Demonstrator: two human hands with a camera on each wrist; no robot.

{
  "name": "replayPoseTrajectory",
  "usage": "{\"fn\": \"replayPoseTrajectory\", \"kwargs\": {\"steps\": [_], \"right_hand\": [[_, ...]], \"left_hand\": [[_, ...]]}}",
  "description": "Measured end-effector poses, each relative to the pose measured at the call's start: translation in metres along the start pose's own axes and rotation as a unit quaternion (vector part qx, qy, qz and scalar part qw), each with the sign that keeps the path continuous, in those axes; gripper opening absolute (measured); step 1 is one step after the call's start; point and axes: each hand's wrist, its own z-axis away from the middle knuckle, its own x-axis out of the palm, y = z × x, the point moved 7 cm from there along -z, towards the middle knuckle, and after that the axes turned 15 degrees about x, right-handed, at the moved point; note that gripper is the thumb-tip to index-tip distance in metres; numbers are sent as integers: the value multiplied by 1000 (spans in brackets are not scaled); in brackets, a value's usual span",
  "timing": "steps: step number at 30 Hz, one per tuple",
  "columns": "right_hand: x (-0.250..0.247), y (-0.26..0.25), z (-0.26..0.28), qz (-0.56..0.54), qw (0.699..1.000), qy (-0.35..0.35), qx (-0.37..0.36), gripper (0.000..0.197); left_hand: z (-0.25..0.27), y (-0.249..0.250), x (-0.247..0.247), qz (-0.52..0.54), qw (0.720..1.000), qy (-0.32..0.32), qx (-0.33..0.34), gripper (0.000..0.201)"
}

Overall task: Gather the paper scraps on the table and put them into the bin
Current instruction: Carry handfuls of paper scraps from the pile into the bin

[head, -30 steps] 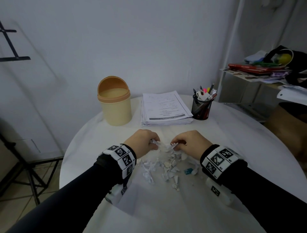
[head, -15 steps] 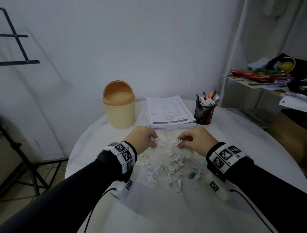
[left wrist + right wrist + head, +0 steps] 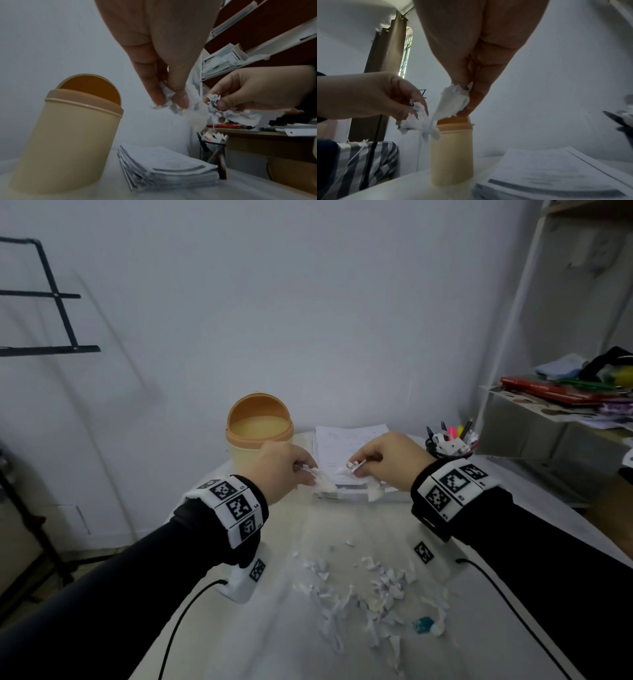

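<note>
Both hands are raised above the table, each pinching a bunch of white paper scraps. My left hand (image 3: 301,470) (image 3: 171,102) holds its scraps (image 3: 193,116) just right of the beige bin (image 3: 258,436) (image 3: 68,135) (image 3: 452,152), whose orange swing lid stands open. My right hand (image 3: 359,465) (image 3: 464,102) grips a crumpled bunch of scraps (image 3: 453,102) a short way right of the left hand, over the paper stack. A loose pile of scraps (image 3: 370,601) lies on the white table near me.
A stack of printed papers (image 3: 352,460) lies right of the bin. A black mesh pen holder (image 3: 448,445) stands further right. A small teal piece (image 3: 422,625) lies among the scraps. A cluttered shelf (image 3: 565,398) is at the right and a black stand (image 3: 51,302) at the left.
Both hands have lifted off the scrap pile with paper in their fingers and moved up and forward, toward the bin. The pile on the table is now behind them.
</note>
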Motion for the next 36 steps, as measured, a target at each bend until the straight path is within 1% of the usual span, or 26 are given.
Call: {"fn": "replayPoseTrajectory", "kwargs": {"steps": [2,4,6,8,10,13,16,19,23,29,32,34,36], "right_hand": [[-2,-15,-15,-4,1000,8,-16,22],[-5,-30,-32,-31,999,28,-28,23],[-4,-43,-52,-115,993,28,-23,24],[1,-54,-72,-227,974,13,-14,25],[9,-66,-91,-305,952,13,0,25],[27,-83,-117,-347,937,25,16,25],[47,-95,-136,-350,934,56,31,25],[66,-100,-144,-356,931,74,40,26],[85,-103,-144,-350,932,88,28,24],[98,-107,-146,-266,962,64,-8,25],[99,-114,-148,-190,980,41,-32,27],[99,-118,-148,-150,987,25,-44,31],[99,-118,-150,-130,991,8,-43,36]], "left_hand": [[-8,-10,-17,-10,999,31,-2,22],[-16,-24,-35,-21,998,63,-17,19],[-26,-41,-54,-32,994,94,-37,18],[-36,-58,-68,-27,991,122,-55,17],[-45,-75,-77,-19,987,143,-75,15],[-56,-98,-79,-34,983,149,-101,19],[-62,-117,-71,-37,980,151,-124,20],[-64,-133,-59,-33,979,148,-136,20],[-61,-147,-49,-26,977,150,-151,22],[-56,-154,-42,-35,979,148,-139,23],[-57,-151,-39,-51,983,126,-126,25],[-57,-148,-40,-58,984,120,-114,30],[-59,-146,-43,-62,984,127,-104,32]]}}
